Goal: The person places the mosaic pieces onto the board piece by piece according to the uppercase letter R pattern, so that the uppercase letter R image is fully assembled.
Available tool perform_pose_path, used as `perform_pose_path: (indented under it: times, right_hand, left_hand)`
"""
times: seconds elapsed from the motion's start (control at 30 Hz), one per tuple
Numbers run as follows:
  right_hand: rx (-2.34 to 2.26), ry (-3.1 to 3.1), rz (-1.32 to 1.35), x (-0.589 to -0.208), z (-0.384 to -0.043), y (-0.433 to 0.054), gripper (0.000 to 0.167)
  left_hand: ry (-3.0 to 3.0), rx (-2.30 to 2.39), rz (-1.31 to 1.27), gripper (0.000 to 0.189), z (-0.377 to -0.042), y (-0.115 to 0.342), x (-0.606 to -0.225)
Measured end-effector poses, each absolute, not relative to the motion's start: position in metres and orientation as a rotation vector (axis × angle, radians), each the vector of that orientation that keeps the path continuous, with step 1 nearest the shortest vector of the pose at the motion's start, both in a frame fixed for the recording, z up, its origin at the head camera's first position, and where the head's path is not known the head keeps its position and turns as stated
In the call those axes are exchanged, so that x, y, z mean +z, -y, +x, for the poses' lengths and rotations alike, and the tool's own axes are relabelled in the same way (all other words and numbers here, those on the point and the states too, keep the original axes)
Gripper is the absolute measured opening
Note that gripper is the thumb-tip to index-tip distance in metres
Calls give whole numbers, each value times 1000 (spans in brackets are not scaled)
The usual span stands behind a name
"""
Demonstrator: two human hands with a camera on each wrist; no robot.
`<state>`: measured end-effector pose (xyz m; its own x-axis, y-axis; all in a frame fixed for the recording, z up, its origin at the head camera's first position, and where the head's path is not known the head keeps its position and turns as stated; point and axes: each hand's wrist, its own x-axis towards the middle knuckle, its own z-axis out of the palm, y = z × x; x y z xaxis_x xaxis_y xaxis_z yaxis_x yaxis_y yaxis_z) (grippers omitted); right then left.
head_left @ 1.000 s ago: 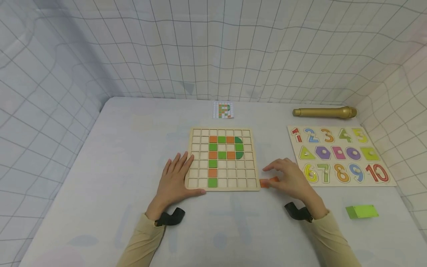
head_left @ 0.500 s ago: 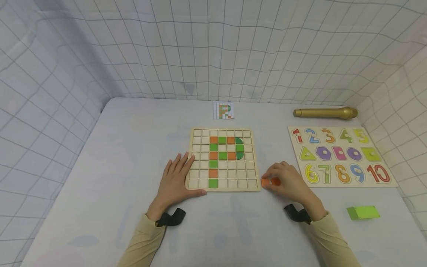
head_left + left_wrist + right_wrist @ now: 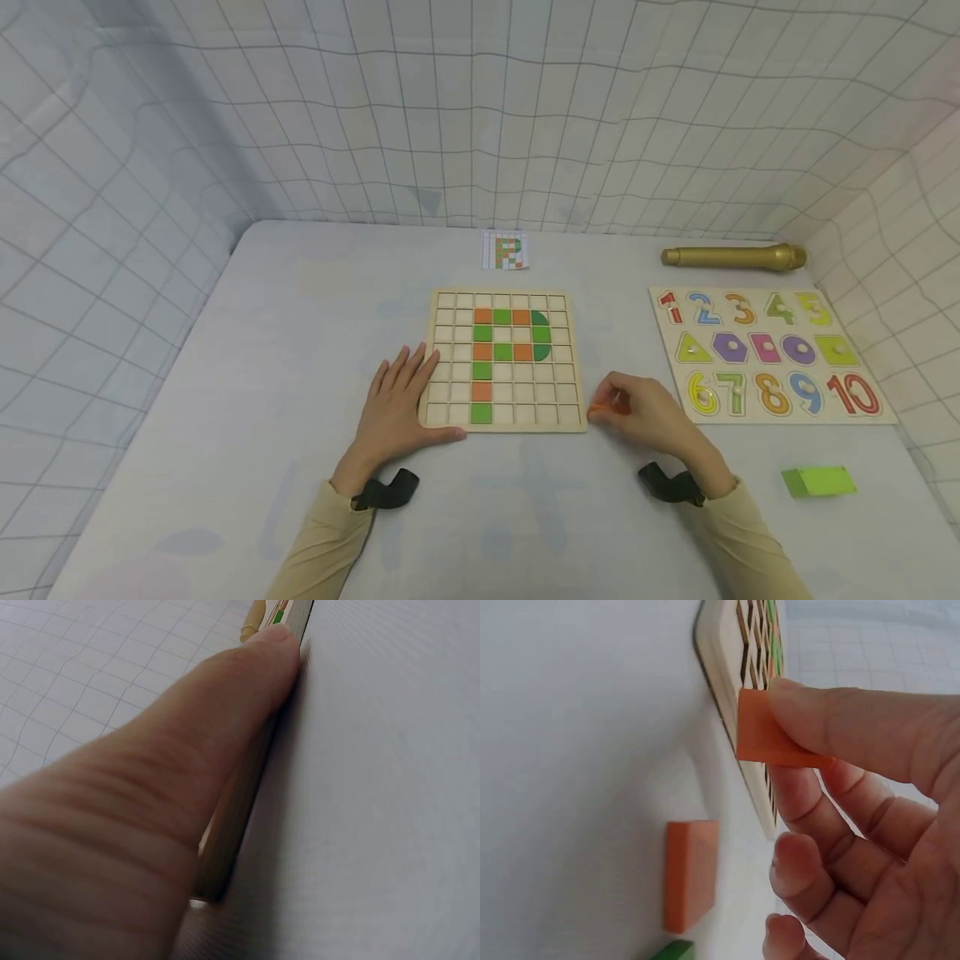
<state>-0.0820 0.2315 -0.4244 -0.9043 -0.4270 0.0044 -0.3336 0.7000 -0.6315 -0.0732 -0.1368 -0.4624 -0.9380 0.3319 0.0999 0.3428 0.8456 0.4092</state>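
Observation:
My right hand (image 3: 645,412) pinches an orange square tile (image 3: 761,731) between thumb and fingers, just off the right front corner of the wooden grid board (image 3: 536,392). In the right wrist view a second orange tile (image 3: 691,874) lies on the table below it, with part of a green tile (image 3: 673,951) at the frame's edge. Flat and spread, my left hand (image 3: 392,404) rests at the board's left side, its thumb (image 3: 259,664) along the front edge. Green and orange tiles sit in the grid in a P-like shape, two of them rounded dark green pieces.
A small pattern card (image 3: 506,250) lies behind the board. To the right are a number and shape puzzle board (image 3: 772,358), a gold microphone (image 3: 733,257) at the back and a green block (image 3: 819,482) nearer the front. Grid-patterned cloth walls (image 3: 465,125) surround the table.
The right thumb and fingers have closed on an orange tile beside the board and picked it up. My left hand stays at the board, and the grid's tiles look the same.

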Motion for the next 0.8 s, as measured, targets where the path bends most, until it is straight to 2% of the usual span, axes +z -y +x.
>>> perform_pose_path:
  times: [0.43, 0.8]
  right_hand:
    - [-1180, -2800, -683, -412, -107, -187, 19]
    - [-1105, -2802, -649, -412, -126, -134, 16]
  left_hand:
    - [2996, -680, -547, 114, -74, 136, -461]
    - [3001, -667, -541, 115, -74, 136, -463]
